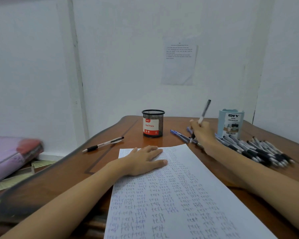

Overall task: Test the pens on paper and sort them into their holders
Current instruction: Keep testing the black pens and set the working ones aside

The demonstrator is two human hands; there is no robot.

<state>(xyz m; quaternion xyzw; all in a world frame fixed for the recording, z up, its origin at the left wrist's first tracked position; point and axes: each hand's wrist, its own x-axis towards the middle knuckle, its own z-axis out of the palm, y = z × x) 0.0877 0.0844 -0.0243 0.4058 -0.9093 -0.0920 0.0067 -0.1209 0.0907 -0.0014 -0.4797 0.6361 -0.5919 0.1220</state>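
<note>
While the left grip (145,160) lies flat and released on the written-over paper (179,195), the right grip (203,133) pinches a ballpoint pen (204,111) above the far-right surface (133,128), between mesh holder (153,124) and blue organizer (230,124); light, stiff and slick, it is probably best held at its rubber sleeve.
</note>
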